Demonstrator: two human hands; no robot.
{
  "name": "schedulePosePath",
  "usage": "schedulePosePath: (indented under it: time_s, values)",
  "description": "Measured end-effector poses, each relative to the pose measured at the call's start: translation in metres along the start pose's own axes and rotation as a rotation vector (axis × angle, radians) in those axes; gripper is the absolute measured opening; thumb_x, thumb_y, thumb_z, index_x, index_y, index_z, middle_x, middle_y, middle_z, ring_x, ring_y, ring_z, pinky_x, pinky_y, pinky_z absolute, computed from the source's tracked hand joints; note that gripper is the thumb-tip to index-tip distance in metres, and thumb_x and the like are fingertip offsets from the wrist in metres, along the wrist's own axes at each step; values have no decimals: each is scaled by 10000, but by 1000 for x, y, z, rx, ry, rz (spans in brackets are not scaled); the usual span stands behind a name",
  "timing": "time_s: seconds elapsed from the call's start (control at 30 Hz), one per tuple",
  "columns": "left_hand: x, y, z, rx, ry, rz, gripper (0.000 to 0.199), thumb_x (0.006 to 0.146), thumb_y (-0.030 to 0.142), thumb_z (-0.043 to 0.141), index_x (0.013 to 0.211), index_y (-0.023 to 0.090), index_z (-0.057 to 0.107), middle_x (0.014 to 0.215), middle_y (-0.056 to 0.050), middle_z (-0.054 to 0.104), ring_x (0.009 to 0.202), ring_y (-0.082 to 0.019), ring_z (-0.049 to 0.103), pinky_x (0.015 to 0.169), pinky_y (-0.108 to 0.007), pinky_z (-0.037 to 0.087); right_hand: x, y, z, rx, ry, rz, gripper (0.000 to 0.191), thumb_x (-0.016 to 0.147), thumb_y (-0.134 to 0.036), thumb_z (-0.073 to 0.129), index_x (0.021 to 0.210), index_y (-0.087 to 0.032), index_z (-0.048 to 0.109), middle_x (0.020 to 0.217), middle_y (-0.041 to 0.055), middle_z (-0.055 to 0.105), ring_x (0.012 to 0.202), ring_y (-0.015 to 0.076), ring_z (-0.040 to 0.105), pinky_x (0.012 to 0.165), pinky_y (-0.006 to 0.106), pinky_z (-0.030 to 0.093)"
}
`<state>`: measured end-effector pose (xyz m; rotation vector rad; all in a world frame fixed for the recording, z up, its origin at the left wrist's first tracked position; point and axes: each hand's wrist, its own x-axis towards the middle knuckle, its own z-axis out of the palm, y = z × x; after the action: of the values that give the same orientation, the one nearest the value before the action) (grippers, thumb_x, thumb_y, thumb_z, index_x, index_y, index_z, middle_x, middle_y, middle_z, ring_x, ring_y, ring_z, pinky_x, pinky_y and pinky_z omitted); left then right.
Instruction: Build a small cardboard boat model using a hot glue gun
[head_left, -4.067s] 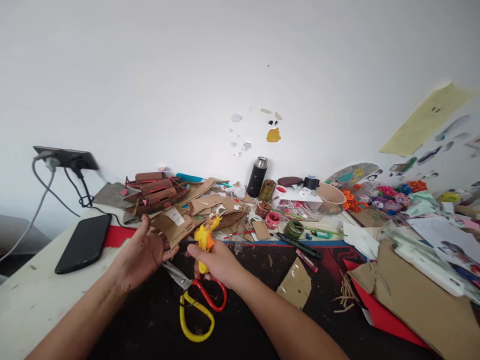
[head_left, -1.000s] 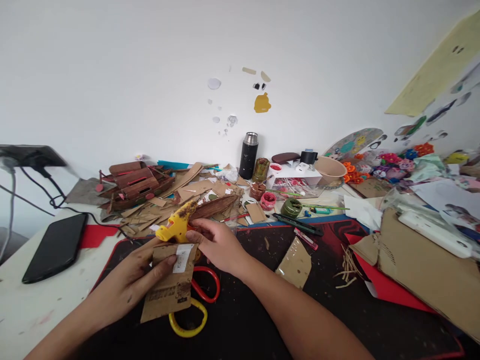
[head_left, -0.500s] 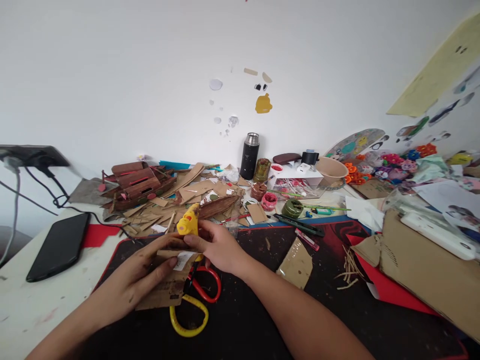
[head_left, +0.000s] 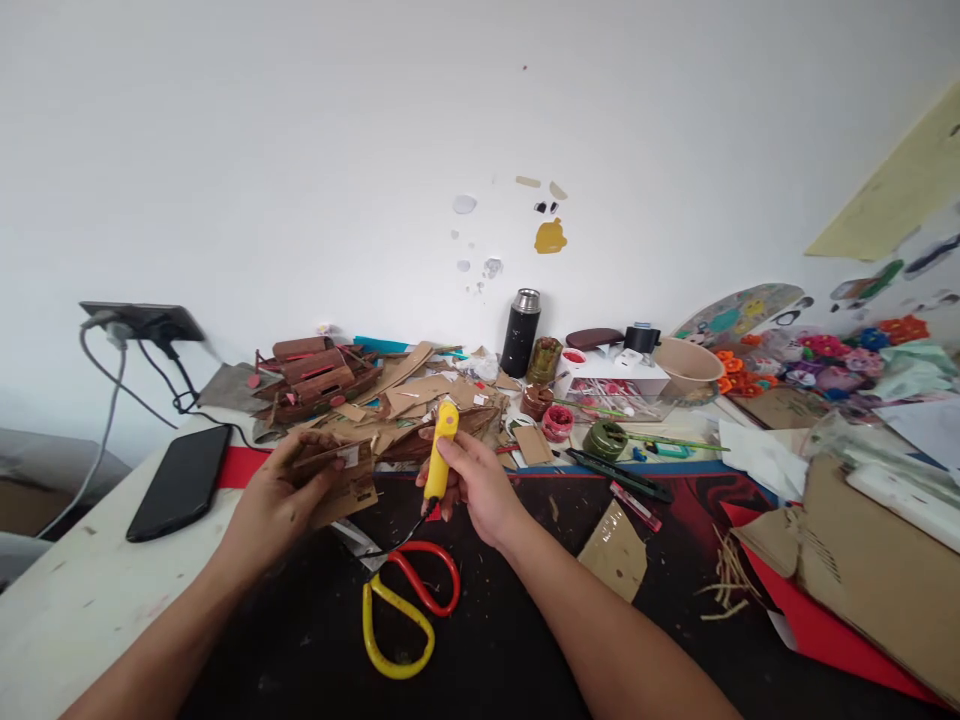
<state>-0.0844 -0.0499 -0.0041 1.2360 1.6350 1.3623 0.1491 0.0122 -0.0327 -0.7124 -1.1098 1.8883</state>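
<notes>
Two hands (head_left: 281, 503) (head_left: 484, 488), glue gun (head_left: 441, 460) (yellow) in right

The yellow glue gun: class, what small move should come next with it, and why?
Probably bring the yellow glue gun closer to the cardboard piece. The right hand grips the gun, the left hand holds the cardboard, and a gap shows between the two things.

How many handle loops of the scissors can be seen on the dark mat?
2. The red loop lies below the right hand, which holds a yellow glue gun; the yellow loop lies nearer the wearer. Neither seems hidden.
</notes>
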Motion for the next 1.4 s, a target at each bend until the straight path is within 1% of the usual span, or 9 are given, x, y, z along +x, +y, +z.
schedulePosePath:
  time_s: [0.1,0.23,0.33,0.57,0.77,0.9,1.07,1.23,1.4]
  values:
    - [10,-17,-6,165,119,152,324,711,371,905,965,272,729,1079,-55,802,1031,-274,733,857,-258,550,-3,0,2,1,-64,7,585,850,-666,770,1168,-190,648,763,23,717,526,165,633,389,218,418]
    - [18,-22,-8,171,155,177,306,661,218,860,948,274,771,1152,-76,810,1112,-308,717,927,-304,535,-8,0,6,0,-89,23,596,850,-673,762,1181,-188,662,753,17,706,503,150,602,374,207,369]
    - [21,-23,-7,151,182,197,288,632,195,846,899,267,768,1138,-92,808,1119,-315,713,975,-329,526,-10,3,8,13,-74,23,551,861,-651,752,1146,-186,666,707,4,675,507,146,582,371,197,328]
    - [26,-37,-13,279,169,368,277,699,161,721,949,280,736,1213,-95,794,1203,-319,690,1107,-397,483,-12,14,13,25,-122,2,409,867,-589,735,922,-211,590,642,-20,625,462,114,495,390,205,323]
    - [25,-36,-13,317,219,400,277,690,150,684,930,281,734,1180,-96,798,1174,-323,701,1097,-403,492,-15,17,16,30,-177,17,431,850,-587,769,852,-219,544,631,-55,559,437,81,426,385,205,327]
    - [25,-41,-12,365,235,395,246,747,216,689,983,278,720,1192,-93,803,1166,-320,718,1060,-403,516,-17,18,17,-2,-215,38,445,861,-602,776,917,-209,577,607,-76,544,409,74,431,371,195,323]
    - [30,-58,-14,486,340,469,219,858,291,616,1066,275,683,1112,-64,828,987,-287,769,855,-383,588,-18,21,18,1,-253,48,474,862,-621,789,928,-202,578,585,-94,527,378,68,445,361,187,319]
    - [35,-66,-15,537,286,610,276,751,116,551,958,267,653,1164,-67,828,1074,-279,760,879,-382,589,-17,22,16,-8,-239,45,477,877,-632,757,827,-219,524,554,-81,543,359,78,463,352,194,337]
    - [37,-67,-12,557,296,663,349,720,38,499,932,265,657,1136,-47,831,1065,-253,758,893,-371,589,-19,19,18,-90,-261,87,479,890,-663,695,812,-224,520,536,-55,572,383,102,514,364,195,340]
